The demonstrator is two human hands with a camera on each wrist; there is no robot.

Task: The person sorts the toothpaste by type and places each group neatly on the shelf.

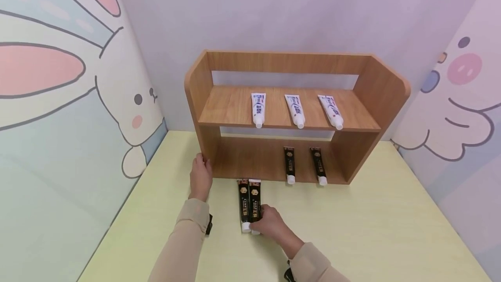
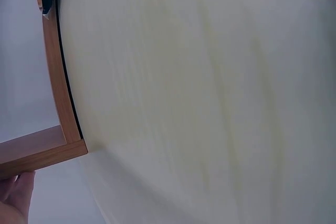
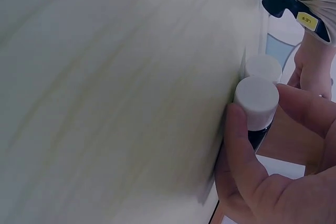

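My right hand [image 1: 272, 224] pinches the capped end of a black toothpaste tube [image 1: 255, 199] between thumb and fingers. That tube lies on the table against a second black toothpaste tube [image 1: 243, 201] on its left. In the right wrist view, the white cap [image 3: 257, 100] shows between the fingers of my right hand [image 3: 262, 182], with the other cap [image 3: 264, 66] just behind. My left hand [image 1: 201, 179] touches the lower left side of the wooden shelf [image 1: 246, 160]. Its fingertips meet the outer face of the side panel [image 2: 44, 160] in the left wrist view.
Two more black toothpaste tubes [image 1: 289, 164] lie on the lower board, their caps toward the front edge. Three white toothpaste tubes [image 1: 258, 110] lie spaced out on the upper board. The pale yellow table [image 1: 375, 229] extends before the shelf, between cartoon-printed walls [image 1: 70, 151].
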